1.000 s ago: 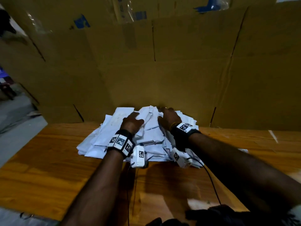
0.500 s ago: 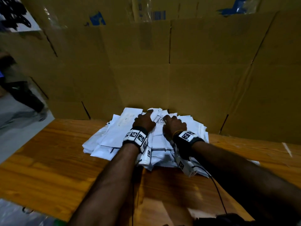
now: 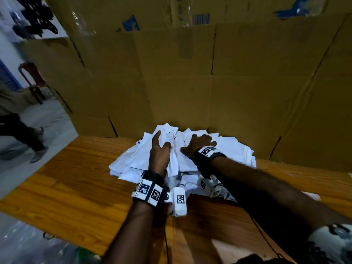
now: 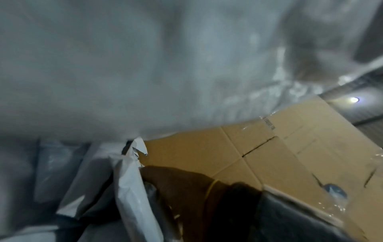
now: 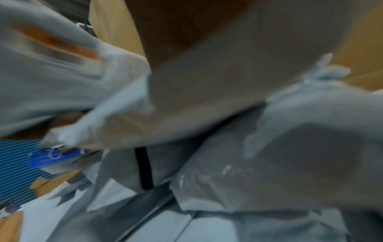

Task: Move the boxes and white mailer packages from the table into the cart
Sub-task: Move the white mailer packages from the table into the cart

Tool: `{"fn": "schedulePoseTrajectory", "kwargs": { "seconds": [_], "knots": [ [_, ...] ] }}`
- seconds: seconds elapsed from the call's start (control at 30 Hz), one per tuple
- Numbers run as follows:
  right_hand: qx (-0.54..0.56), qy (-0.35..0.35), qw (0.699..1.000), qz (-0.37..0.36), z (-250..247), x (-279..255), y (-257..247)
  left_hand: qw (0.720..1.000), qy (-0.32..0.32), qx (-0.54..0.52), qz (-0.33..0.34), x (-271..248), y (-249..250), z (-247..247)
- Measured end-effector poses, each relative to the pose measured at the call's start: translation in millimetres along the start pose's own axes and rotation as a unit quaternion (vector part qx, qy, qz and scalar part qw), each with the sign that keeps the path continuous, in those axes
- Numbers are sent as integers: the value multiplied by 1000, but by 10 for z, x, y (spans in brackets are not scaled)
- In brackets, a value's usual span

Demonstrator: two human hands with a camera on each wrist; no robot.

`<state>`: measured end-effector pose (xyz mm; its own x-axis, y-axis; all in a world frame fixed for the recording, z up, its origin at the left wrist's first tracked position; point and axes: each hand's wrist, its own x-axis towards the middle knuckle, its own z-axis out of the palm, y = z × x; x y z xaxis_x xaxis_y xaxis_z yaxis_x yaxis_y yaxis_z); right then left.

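A heap of white mailer packages (image 3: 234,149) lies on the wooden table (image 3: 76,178) against a cardboard wall (image 3: 190,82). My left hand (image 3: 160,149) rests on the heap's left half, fingers stretched forward and thumb spread, holding nothing. My right hand (image 3: 200,142) sits on the middle of the heap with its fingers curled down into the mailers. In the left wrist view the right hand (image 4: 182,185) has its fingers tucked behind a white mailer (image 4: 128,188). The right wrist view is blurred and filled with mailers (image 5: 290,147). No cart shows in any view.
Tall flattened cardboard boxes (image 3: 266,54) close off the table's far side. A person (image 3: 17,119) walks across the grey floor at the left, near a red chair (image 3: 32,77). The table's left edge drops to the floor; clear plastic (image 3: 28,244) lies below its near corner.
My left hand has uncurled: its fingers now lie straight on the heap. The right hand stays curled on the mailers. The person at the left has walked further left.
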<state>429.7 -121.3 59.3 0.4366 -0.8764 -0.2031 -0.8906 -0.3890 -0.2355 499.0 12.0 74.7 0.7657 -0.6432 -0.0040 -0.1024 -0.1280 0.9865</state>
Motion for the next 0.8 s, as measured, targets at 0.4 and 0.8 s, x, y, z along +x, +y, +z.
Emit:
{"fn": "schedulePoseTrajectory", "kwargs": {
  "seconds": [0.4, 0.8],
  "knots": [
    [102, 68, 992, -41, -278, -357, 123, 996, -27, -34, 73, -382, -72, -210],
    [269, 174, 947, -3, -489, -2196, 2176, 969, -163, -40, 179, -1502, 16, 832]
  ]
}}
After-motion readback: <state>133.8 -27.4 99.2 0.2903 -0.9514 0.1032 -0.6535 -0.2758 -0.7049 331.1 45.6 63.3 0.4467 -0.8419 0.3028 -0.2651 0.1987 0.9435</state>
